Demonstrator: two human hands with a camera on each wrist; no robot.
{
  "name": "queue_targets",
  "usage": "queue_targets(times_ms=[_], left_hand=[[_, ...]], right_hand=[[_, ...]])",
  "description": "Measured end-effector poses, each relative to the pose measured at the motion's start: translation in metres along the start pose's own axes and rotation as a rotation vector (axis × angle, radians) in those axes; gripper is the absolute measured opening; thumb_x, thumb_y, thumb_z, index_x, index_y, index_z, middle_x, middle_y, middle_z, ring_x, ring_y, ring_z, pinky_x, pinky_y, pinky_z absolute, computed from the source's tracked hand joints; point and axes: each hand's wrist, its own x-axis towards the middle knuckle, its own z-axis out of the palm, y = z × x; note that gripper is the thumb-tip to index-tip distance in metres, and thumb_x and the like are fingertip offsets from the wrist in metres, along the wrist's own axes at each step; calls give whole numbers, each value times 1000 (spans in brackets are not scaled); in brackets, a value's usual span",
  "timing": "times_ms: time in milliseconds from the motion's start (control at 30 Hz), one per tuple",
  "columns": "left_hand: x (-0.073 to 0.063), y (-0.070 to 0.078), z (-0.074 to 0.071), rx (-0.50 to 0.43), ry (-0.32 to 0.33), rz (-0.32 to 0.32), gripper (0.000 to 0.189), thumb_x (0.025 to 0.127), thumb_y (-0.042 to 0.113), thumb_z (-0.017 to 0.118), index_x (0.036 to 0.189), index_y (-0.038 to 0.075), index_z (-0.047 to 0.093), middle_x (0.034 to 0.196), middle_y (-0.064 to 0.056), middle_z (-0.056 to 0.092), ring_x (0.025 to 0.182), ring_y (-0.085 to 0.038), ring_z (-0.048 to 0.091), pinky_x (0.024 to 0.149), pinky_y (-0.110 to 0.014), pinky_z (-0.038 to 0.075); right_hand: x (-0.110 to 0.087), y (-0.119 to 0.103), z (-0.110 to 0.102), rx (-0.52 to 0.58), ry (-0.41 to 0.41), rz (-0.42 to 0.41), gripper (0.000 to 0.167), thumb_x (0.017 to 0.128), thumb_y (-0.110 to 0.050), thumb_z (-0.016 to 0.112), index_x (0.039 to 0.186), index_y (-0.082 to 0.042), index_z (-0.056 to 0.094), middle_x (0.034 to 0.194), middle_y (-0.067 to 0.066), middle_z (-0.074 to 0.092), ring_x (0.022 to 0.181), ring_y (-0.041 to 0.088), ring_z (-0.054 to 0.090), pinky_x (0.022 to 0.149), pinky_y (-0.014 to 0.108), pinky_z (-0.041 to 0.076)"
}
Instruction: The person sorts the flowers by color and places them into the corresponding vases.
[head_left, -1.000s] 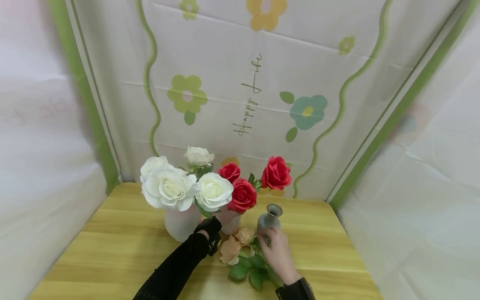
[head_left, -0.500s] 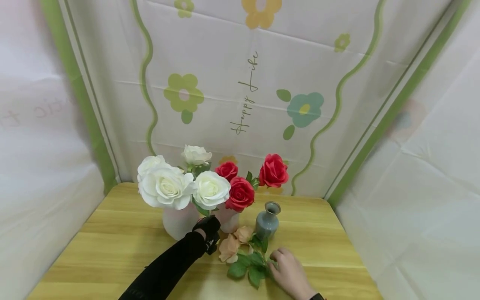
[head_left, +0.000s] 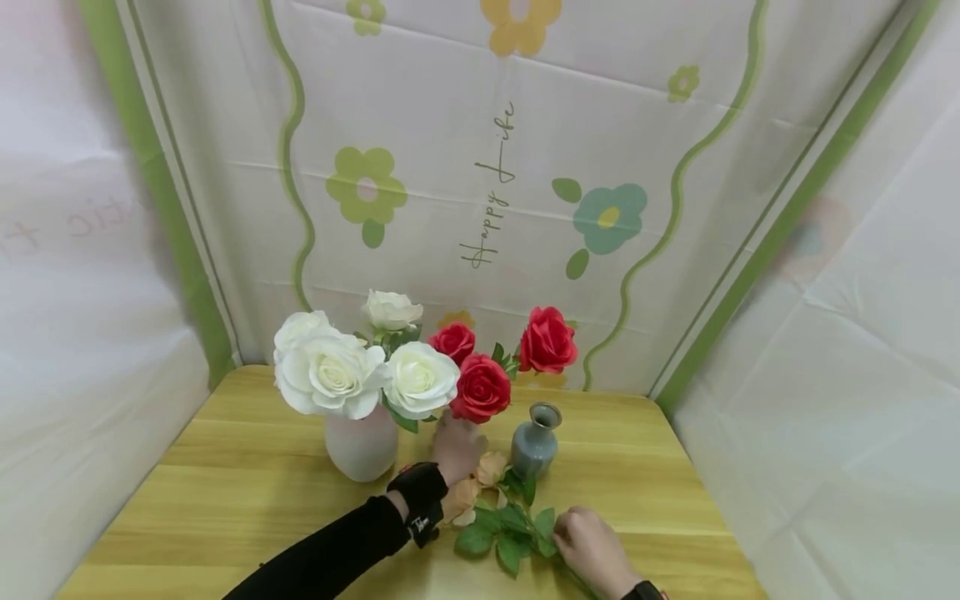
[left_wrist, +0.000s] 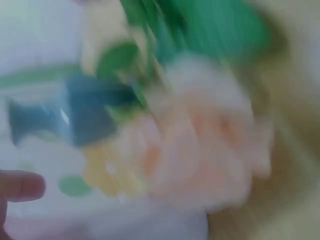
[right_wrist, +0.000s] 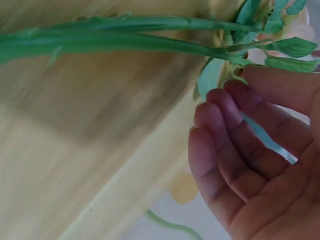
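Peach roses (head_left: 491, 469) lie on the table, their green leaves (head_left: 513, 525) spread toward my right hand (head_left: 594, 548). That hand's thumb and forefinger pinch by a leaf stalk (right_wrist: 240, 79) where the green stems (right_wrist: 130, 42) branch; the other fingers curve loosely. My left hand (head_left: 457, 447) reaches behind the peach blooms, below the red roses (head_left: 482, 388), and covers their vase. In the blurred left wrist view, a digit (left_wrist: 22, 185) stands apart from the peach rose (left_wrist: 200, 145); nothing shows in its grasp. A blue-grey vase (head_left: 534, 450) stands upright between the hands, beyond the leaves.
A pale vase (head_left: 362, 446) with several white roses (head_left: 333, 375) stands at the left. Another red rose (head_left: 549, 340) leans out above the blue-grey vase. Behind the wooden table (head_left: 225, 500) hangs a flower-printed cloth (head_left: 420, 125), with pale side panels.
My right hand has drawn back from the blue-grey vase to the stems, and a leaf there now stands out. My left hand has swung into view before the red roses' vase.
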Motion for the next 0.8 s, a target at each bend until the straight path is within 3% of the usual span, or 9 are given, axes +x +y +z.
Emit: queue_targets(times_ms=[67,133,233,267,367,467,567,700,800], left_hand=[[-20,28,-11,-297,10,-123,65,96,19,57,139,-20,28,134,-43,30,118,-56,39,91,-60,39],[-35,47,-17,-346,-58,-184,75,94,24,58,139,-23,21,134,-44,29,120,-54,39,96,-58,39],[-42,64,-17,-320,-176,-165,41,90,21,58,95,-20,53,93,-29,55,81,-35,57,70,-38,48],[-42,67,-16,-292,-211,-138,37,91,22,58,78,-12,54,74,-20,55,65,-29,54,59,-33,43],[-39,71,-12,-244,-296,-77,34,94,25,57,67,6,52,54,-1,45,45,-14,40,49,-26,29],[-32,68,-7,-185,-307,-38,26,96,30,59,98,5,63,77,-1,62,63,-13,57,60,-29,43],[-22,62,-2,-151,-288,14,48,96,29,61,130,-3,54,105,-12,67,93,-21,65,82,-37,51],[-10,54,2,-167,-276,6,67,97,30,63,144,-9,37,128,-25,57,118,-33,56,93,-43,49],[-1,51,7,-149,-267,-4,72,96,33,65,147,-8,34,140,-25,47,128,-36,47,98,-43,46]], right_hand=[[2,3,2,22,-17,-5,10,81,-9,78,75,-14,72,72,-13,53,64,4,52,55,26,47],[3,5,5,45,-44,-10,11,82,-9,78,75,-15,72,72,-13,54,65,4,53,55,26,48],[5,6,9,82,-97,-6,12,83,-7,76,75,-15,72,71,-13,53,63,3,52,54,25,47],[6,6,9,89,-108,-7,12,84,-7,76,75,-15,72,70,-13,53,62,2,52,53,25,46],[7,5,10,89,-119,-11,13,85,-7,75,75,-14,72,70,-13,52,61,1,51,52,24,45],[6,4,10,65,-106,-29,14,84,-9,76,73,-15,71,69,-13,52,60,1,50,51,24,44],[5,3,10,29,-93,-68,17,82,-9,76,69,-16,70,67,-13,53,58,2,51,50,25,45],[4,4,11,-36,-87,-153,22,78,-4,74,63,-19,68,64,-13,51,57,1,50,48,24,44],[3,6,9,-62,-93,-188,27,76,-1,72,58,-21,64,62,-13,48,55,0,46,46,23,40]])
